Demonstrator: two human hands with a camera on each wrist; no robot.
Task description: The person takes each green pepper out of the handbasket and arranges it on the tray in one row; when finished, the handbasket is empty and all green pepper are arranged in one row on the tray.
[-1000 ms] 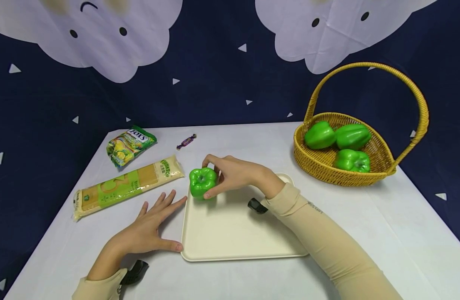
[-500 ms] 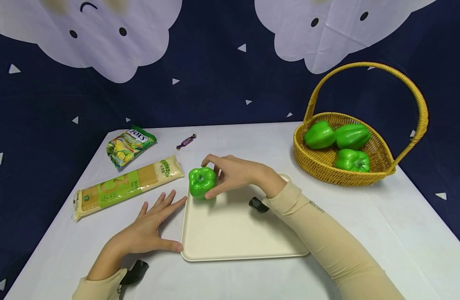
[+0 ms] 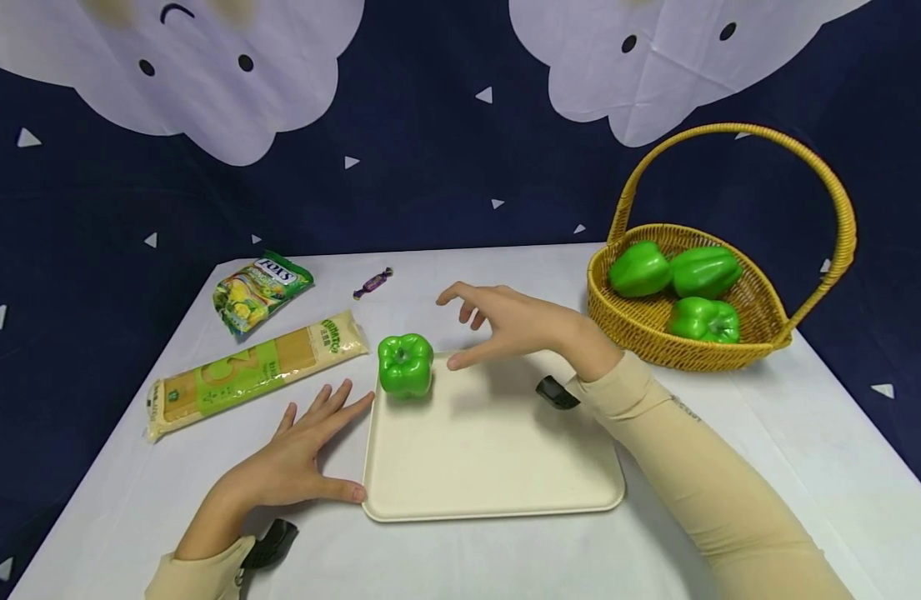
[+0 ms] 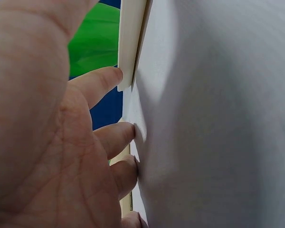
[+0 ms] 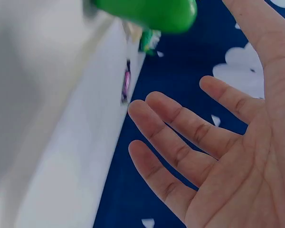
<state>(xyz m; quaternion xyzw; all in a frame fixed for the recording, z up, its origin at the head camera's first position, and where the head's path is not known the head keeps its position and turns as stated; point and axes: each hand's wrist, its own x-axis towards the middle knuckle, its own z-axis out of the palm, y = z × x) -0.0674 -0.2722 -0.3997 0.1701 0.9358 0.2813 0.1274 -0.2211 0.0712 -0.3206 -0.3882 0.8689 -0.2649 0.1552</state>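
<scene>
A green bell pepper [image 3: 405, 367] stands in the far left corner of a cream tray [image 3: 498, 467], stem end up. Just right of it my right hand [image 3: 523, 329] hovers over the tray, fingers spread and holding nothing; in the right wrist view a gap shows between its fingers [image 5: 168, 152] and the pepper [image 5: 154, 12]. My left hand [image 3: 291, 462] rests spread on the tablecloth, its index fingertip and thumb at the tray's left edge. In the left wrist view a fingertip touches the tray rim [image 4: 130, 42].
A wicker basket [image 3: 606, 321] with a tall handle holds 3 green peppers at the right. Left of the tray lies a long noodle packet [image 3: 257, 375]. Behind it are a green FOX'S candy bag [image 3: 261, 292] and a purple wrapped candy [image 3: 373, 283].
My right hand has let go of the bell pepper and moved right, away from it. The pepper stays in the tray's corner. My left hand has not moved.
</scene>
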